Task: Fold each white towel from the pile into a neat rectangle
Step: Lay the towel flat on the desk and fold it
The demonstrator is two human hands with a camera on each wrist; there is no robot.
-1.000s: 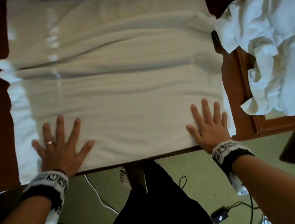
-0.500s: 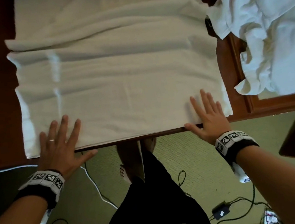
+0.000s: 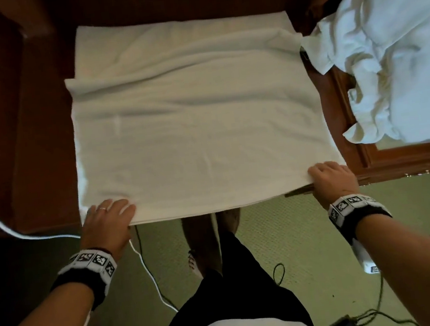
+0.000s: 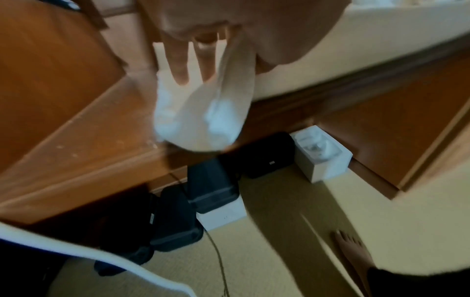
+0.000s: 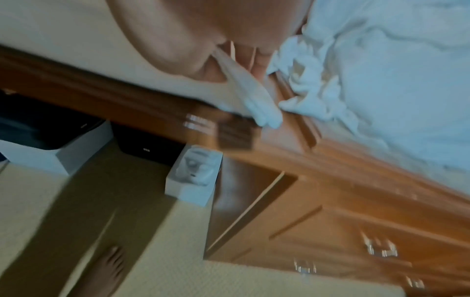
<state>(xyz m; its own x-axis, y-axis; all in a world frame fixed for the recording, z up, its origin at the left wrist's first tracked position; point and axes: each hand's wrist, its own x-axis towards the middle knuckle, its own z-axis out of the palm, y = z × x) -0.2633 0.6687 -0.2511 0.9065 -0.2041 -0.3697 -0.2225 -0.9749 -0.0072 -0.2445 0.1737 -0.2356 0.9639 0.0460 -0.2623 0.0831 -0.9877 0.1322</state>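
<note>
A white towel [image 3: 198, 127] lies spread flat on the dark wooden table [image 3: 36, 130], lightly creased across its far half. My left hand [image 3: 110, 204] grips its near left corner at the table's front edge. In the left wrist view that corner [image 4: 201, 116] hangs down between the fingers [image 4: 183, 66] and thumb. My right hand [image 3: 323, 170] pinches the near right corner, which shows as a drooping flap [image 5: 254, 100] in the right wrist view. The pile of crumpled white towels [image 3: 388, 41] sits to the right, also seen as a white heap [image 5: 381, 76].
A white cable [image 3: 145, 266] and black cords trail over the green carpet below the table edge. Black cases [image 4: 213, 184] and white boxes [image 4: 323, 154] stand under the table. Drawers with metal handles [image 5: 379, 247] are at the right. My bare feet are near the table.
Both hands lay flat with fingers spread on the towel's near part. They slid back to the front edge and now curl round the near corners.
</note>
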